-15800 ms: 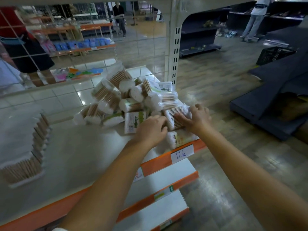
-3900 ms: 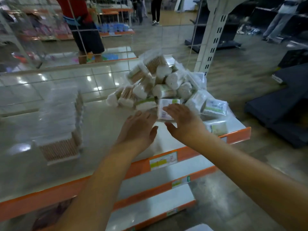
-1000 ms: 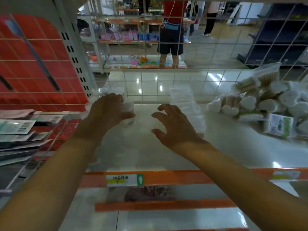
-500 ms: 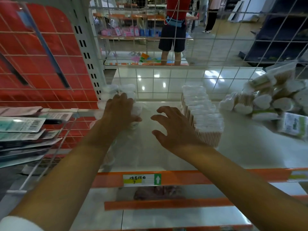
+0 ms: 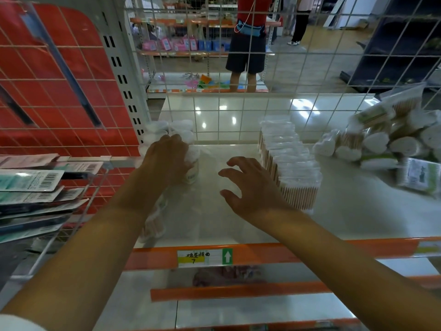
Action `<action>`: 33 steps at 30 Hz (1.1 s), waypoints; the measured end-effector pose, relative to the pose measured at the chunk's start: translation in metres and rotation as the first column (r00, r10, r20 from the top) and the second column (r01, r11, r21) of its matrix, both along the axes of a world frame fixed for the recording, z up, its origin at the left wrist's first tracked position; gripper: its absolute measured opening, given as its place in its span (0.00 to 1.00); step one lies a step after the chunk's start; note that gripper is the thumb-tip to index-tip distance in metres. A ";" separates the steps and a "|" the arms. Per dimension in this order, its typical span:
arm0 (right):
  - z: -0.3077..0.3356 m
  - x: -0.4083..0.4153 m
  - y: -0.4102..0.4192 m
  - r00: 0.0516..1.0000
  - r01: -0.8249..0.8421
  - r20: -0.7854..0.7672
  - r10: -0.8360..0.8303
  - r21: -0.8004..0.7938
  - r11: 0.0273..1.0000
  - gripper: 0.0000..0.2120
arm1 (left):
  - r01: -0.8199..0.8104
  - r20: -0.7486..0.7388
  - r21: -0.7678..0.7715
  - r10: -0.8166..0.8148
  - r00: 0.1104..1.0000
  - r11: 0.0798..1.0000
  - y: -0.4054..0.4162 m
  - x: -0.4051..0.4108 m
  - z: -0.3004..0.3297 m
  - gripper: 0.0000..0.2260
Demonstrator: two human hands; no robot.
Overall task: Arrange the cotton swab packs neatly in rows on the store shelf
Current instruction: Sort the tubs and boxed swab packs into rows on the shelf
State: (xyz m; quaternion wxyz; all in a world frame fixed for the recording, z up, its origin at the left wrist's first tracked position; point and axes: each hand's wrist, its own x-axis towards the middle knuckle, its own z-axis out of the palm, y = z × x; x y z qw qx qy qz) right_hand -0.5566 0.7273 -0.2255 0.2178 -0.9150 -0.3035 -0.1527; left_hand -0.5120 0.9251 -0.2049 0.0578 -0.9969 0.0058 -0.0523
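My left hand (image 5: 167, 158) grips a clear round tub of cotton swabs (image 5: 192, 163) at the left end of the white shelf (image 5: 214, 211). More round tubs (image 5: 181, 126) stand behind it against the wire back. My right hand (image 5: 248, 185) hovers over the shelf with fingers spread and slightly bent, holding nothing. Just right of it stands a neat row of flat swab packs (image 5: 286, 161), wooden sticks facing me. A loose heap of swab packs (image 5: 386, 139) lies at the far right.
A wire mesh back panel (image 5: 262, 75) closes the shelf's rear. Left of the upright post (image 5: 124, 75), a wire rack holds flat carded packets (image 5: 31, 182). An orange price rail (image 5: 262, 255) runs along the front edge. A person (image 5: 248, 44) stands in the aisle beyond.
Over the last second the view has drifted left and closer. My left hand has stayed on the tub and my right hand has kept hovering. Earlier both hands were at the heap of packs.
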 end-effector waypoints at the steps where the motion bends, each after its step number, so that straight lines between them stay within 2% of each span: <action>1: 0.000 0.000 0.000 1.000 0.006 0.004 -0.006 0.004 1.000 0.18 | -0.014 -0.030 0.038 0.015 0.999 0.999 0.000 0.000 0.001 0.15; 4: -0.002 0.000 0.000 1.000 0.010 0.022 -0.010 0.012 1.000 0.17 | 0.063 -0.026 0.155 -0.060 0.998 0.986 0.002 0.002 -0.001 0.16; 8: -0.004 -0.001 0.001 1.000 0.008 0.005 -0.008 0.008 1.000 0.17 | 0.092 -0.079 0.203 -0.078 0.994 0.975 -0.003 0.001 0.007 0.17; 10: -0.004 -0.001 0.002 1.000 0.009 0.005 -0.009 0.001 1.000 0.16 | 0.125 -0.101 0.276 -0.101 0.990 0.953 -0.004 0.002 0.008 0.17; 12: -0.004 0.000 0.001 1.000 0.010 0.003 -0.010 -0.011 1.000 0.16 | 0.038 -0.123 0.223 -0.011 0.992 0.974 0.000 0.007 0.011 0.16; 14: -0.004 -0.001 0.001 1.000 0.010 0.008 -0.010 -0.022 1.000 0.16 | -0.005 -0.127 0.078 0.015 0.992 0.997 0.000 0.007 0.010 0.17; 17: -0.004 0.000 0.000 1.000 0.011 0.005 -0.011 -0.033 0.999 0.16 | -0.057 -0.045 -0.129 0.052 0.998 0.990 -0.002 0.001 0.009 0.19; 20: -0.004 -0.001 0.000 1.000 0.008 -0.015 -0.009 -0.047 0.999 0.16 | -0.071 -0.066 -0.123 0.063 0.996 0.990 0.000 0.002 0.009 0.17; 23: -0.003 -0.001 0.000 0.999 0.004 -0.050 -0.007 -0.052 0.999 0.16 | -0.146 -0.229 -0.028 0.135 0.964 0.989 -0.003 0.009 0.012 0.16; 26: -0.002 -0.001 0.000 0.998 0.003 -0.062 -0.006 -0.045 0.999 0.16 | -0.130 -0.296 -0.001 0.124 0.947 0.992 -0.002 0.013 0.013 0.14; 30: 0.003 -0.003 -0.005 0.997 0.007 -0.076 -0.009 -0.028 1.000 0.16 | -0.157 -0.253 -0.117 0.123 0.960 0.981 -0.008 0.003 0.020 0.14; 33: 0.010 -0.003 -0.013 0.995 0.035 -0.092 -0.039 -0.045 0.998 0.18 | -0.055 -0.113 -0.212 0.031 0.993 0.976 -0.018 -0.015 0.029 0.20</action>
